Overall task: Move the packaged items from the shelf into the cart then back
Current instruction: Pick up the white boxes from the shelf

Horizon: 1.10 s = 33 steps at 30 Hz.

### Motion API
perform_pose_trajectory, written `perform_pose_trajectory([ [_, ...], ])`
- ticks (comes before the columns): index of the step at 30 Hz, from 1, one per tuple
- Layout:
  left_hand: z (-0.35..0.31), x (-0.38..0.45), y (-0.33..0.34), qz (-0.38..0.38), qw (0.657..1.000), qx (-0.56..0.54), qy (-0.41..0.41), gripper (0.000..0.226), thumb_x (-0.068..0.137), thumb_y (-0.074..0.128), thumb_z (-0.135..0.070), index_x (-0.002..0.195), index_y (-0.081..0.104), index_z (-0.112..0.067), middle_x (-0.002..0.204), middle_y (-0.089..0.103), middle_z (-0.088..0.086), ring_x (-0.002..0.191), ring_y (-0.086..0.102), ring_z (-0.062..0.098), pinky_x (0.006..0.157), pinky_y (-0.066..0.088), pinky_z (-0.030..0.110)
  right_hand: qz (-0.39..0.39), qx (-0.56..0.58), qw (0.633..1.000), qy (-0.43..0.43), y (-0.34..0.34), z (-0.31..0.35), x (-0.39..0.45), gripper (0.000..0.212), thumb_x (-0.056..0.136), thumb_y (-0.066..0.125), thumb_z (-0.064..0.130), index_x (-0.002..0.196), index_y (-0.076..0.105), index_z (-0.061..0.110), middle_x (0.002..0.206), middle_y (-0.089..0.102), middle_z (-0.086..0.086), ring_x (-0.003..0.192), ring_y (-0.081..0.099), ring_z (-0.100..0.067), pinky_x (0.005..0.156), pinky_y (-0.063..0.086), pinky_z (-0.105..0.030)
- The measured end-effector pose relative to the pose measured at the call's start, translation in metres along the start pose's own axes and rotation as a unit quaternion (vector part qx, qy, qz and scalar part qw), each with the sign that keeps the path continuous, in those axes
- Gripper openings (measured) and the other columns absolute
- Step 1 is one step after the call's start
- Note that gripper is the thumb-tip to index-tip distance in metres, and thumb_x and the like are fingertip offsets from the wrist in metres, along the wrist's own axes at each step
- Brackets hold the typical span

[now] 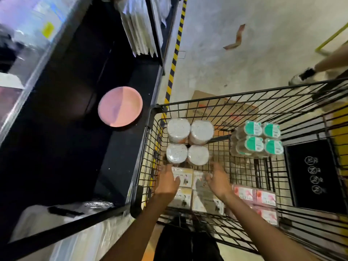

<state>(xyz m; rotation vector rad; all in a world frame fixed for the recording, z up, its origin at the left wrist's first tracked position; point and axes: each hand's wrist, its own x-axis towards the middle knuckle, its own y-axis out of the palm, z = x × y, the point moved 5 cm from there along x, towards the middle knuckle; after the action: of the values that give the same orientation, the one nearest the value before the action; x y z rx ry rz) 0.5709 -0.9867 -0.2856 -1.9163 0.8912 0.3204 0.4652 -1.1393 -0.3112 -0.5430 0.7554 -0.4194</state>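
Black shelf left of the cart: only a pink plate on it, no packs visible. In cart: white-lidded four-pack, cream-labelled pack, pink packs, green-lidded pack. Left hand and right hand, fingers spread, bracket the cream-labelled pack; contact unclear. Judgement: loading looks done; return leg remains.

the cart is black wire. in it, a four-pack of tubs has white lids with dark speckles; another pack has green and white lids; boxes are pink and white. the shelf is black with a pink plate. the floor tape is striped yellow and black.
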Motion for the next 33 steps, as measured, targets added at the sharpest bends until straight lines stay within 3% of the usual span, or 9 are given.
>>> perform_pose_trajectory([
  [2, -0.019, -0.021, -0.02, -0.04, 0.999, -0.017, 0.026, 0.05, 0.095, 0.051, -0.012, 0.142, 0.033, -0.007, 0.143, 0.039, 0.008, 0.131, 0.038, 0.021, 0.111, 0.03, 0.029, -0.004, -0.01, 0.998, -0.067, -0.013, 0.033, -0.014, 0.046, 0.095, 0.054, 0.011, 0.137, 0.04, 0.002, 0.136, 0.049, -0.013, 0.125, 0.046, -0.025, 0.097, 0.031, -0.02],
  [6, -0.041, -0.078, -0.069, -0.173, 0.98, -0.055, 0.079, 0.039, 0.094, 0.053, -0.007, 0.132, 0.045, -0.004, 0.13, 0.049, 0.01, 0.121, 0.045, 0.022, 0.093, 0.023, 0.01, -0.011, 0.014, 0.985, -0.17, -0.034, 0.096, -0.052, 0.041, 0.094, 0.056, 0.014, 0.133, 0.046, 0.004, 0.132, 0.053, -0.013, 0.122, 0.049, -0.027, 0.093, 0.035, -0.024],
  [9, -0.038, -0.127, -0.103, -0.263, 0.958, -0.078, 0.079, 0.038, 0.094, 0.054, -0.011, 0.131, 0.048, -0.004, 0.131, 0.051, 0.009, 0.121, 0.047, 0.022, 0.093, 0.026, 0.013, -0.005, 0.024, 0.968, -0.25, -0.04, 0.137, -0.087, 0.04, 0.095, 0.054, 0.019, 0.133, 0.048, 0.007, 0.133, 0.054, -0.01, 0.124, 0.049, -0.025, 0.095, 0.037, -0.027],
  [14, -0.009, -0.226, -0.149, -0.422, 0.903, -0.063, 0.052, 0.049, 0.095, 0.051, -0.029, 0.14, 0.042, -0.012, 0.144, 0.044, 0.001, 0.133, 0.039, 0.011, 0.111, 0.029, 0.025, 0.024, 0.049, 0.923, -0.381, -0.041, 0.208, -0.169, 0.038, 0.098, 0.051, 0.028, 0.134, 0.048, 0.017, 0.129, 0.046, 0.01, 0.119, 0.037, 0.0, 0.093, 0.024, -0.01],
  [19, 0.031, -0.336, -0.175, -0.522, 0.848, -0.087, 0.007, 0.051, 0.097, 0.043, -0.043, 0.144, 0.037, -0.025, 0.151, 0.032, -0.013, 0.139, 0.026, -0.001, 0.114, 0.023, 0.019, 0.114, 0.072, 0.853, -0.505, -0.013, 0.261, -0.25, 0.044, 0.094, 0.045, 0.045, 0.136, 0.046, 0.032, 0.136, 0.042, 0.025, 0.124, 0.031, 0.019, 0.096, 0.02, 0.004],
  [22, 0.063, -0.398, -0.174, -0.58, 0.802, -0.137, -0.049, 0.045, 0.096, 0.044, -0.044, 0.139, 0.035, -0.037, 0.146, 0.032, -0.024, 0.135, 0.024, -0.012, 0.111, 0.02, 0.01, 0.179, 0.081, 0.813, -0.549, 0.014, 0.282, -0.296, 0.044, 0.09, 0.041, 0.055, 0.132, 0.045, 0.041, 0.138, 0.039, 0.03, 0.128, 0.031, 0.017, 0.099, 0.022, 0.002],
  [28, 0.136, -0.494, -0.168, -0.674, 0.704, -0.176, -0.135, 0.038, 0.095, 0.048, -0.041, 0.133, 0.04, -0.04, 0.138, 0.037, -0.03, 0.128, 0.03, -0.019, 0.101, 0.022, -0.001, 0.286, 0.069, 0.745, -0.598, 0.09, 0.311, -0.367, 0.052, 0.085, 0.041, 0.059, 0.129, 0.054, 0.035, 0.138, 0.046, 0.027, 0.13, 0.039, 0.007, 0.103, 0.029, -0.007],
  [31, 0.171, -0.528, -0.169, -0.697, 0.674, -0.189, -0.155, 0.044, 0.091, 0.049, -0.036, 0.133, 0.039, -0.042, 0.137, 0.037, -0.033, 0.128, 0.03, -0.018, 0.099, 0.021, -0.003, 0.307, 0.071, 0.722, -0.616, 0.13, 0.327, -0.398, 0.046, 0.086, 0.046, 0.052, 0.127, 0.056, 0.034, 0.137, 0.049, 0.024, 0.129, 0.042, 0.004, 0.105, 0.032, -0.013],
  [33, 0.202, -0.543, -0.172, -0.695, 0.672, -0.19, -0.171, 0.047, 0.09, 0.048, -0.039, 0.137, 0.04, -0.036, 0.14, 0.037, -0.031, 0.129, 0.03, -0.016, 0.099, 0.021, -0.002, 0.316, 0.073, 0.717, -0.617, 0.158, 0.339, -0.414, 0.046, 0.084, 0.049, 0.051, 0.127, 0.055, 0.035, 0.136, 0.049, 0.026, 0.13, 0.042, 0.003, 0.106, 0.032, -0.014],
])
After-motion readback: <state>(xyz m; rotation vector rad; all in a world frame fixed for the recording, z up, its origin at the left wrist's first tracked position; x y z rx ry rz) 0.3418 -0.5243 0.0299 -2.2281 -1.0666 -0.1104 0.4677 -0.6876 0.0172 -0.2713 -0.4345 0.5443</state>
